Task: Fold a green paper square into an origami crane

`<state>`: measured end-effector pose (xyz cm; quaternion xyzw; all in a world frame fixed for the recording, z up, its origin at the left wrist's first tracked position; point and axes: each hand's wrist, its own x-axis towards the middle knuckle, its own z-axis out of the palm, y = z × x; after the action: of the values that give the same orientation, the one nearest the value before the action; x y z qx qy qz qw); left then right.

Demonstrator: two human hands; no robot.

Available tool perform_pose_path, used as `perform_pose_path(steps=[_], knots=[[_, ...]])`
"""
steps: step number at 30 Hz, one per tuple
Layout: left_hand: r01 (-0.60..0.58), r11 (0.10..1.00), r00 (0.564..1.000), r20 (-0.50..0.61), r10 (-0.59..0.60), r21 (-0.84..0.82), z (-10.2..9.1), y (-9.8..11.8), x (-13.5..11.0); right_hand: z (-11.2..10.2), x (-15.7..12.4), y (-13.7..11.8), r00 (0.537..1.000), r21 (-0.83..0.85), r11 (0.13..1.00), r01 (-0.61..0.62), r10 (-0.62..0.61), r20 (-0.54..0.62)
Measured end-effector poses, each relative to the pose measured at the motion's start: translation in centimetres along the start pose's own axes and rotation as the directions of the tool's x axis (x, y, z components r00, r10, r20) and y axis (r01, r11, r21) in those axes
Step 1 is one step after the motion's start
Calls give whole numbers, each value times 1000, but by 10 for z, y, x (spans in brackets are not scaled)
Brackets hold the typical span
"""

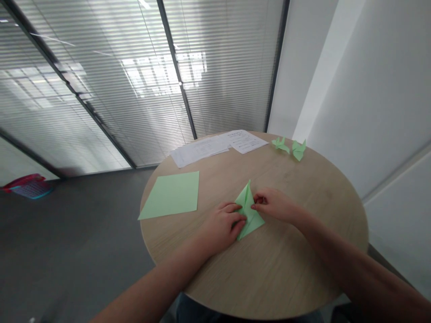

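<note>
A partly folded light green paper (248, 210) lies on the round wooden table (276, 269), its pointed tip facing away from me. My left hand (222, 225) presses on its left side with curled fingers. My right hand (273, 204) pinches a fold at its right edge. Both hands are closed on the paper.
A flat green paper square (172, 194) lies to the left. White printed sheets (215, 147) rest at the far edge. Two small folded green paper figures (290, 147) sit at the far right. Glass walls with blinds stand behind; a red and blue object (28, 185) is on the floor at left.
</note>
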<state>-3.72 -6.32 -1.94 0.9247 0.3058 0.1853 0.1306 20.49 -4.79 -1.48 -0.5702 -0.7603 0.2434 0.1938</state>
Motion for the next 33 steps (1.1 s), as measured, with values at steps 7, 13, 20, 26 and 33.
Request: perform_pose_path(steps=[7, 13, 20, 26, 33], knots=[[40, 999, 999, 9, -40, 11, 3, 5, 1, 6, 0, 3, 998, 50, 998, -28, 31, -58], [35, 999, 999, 23, -34, -34, 3, 3, 1, -12, 9, 17, 949, 103, 986, 128, -92, -301], [-120, 969, 982, 116, 148, -215, -10, -12, 0, -69, 6, -3, 929, 3, 959, 283, -274, 249], [-160, 953, 975, 111, 194, -257, -14, -14, 2, -82, 18, -16, 899, -15, 980, 199, -177, 401], [-155, 957, 974, 123, 190, -246, -15, -12, 3, -85, 40, -25, 865, -192, 974, 117, -5, 502]])
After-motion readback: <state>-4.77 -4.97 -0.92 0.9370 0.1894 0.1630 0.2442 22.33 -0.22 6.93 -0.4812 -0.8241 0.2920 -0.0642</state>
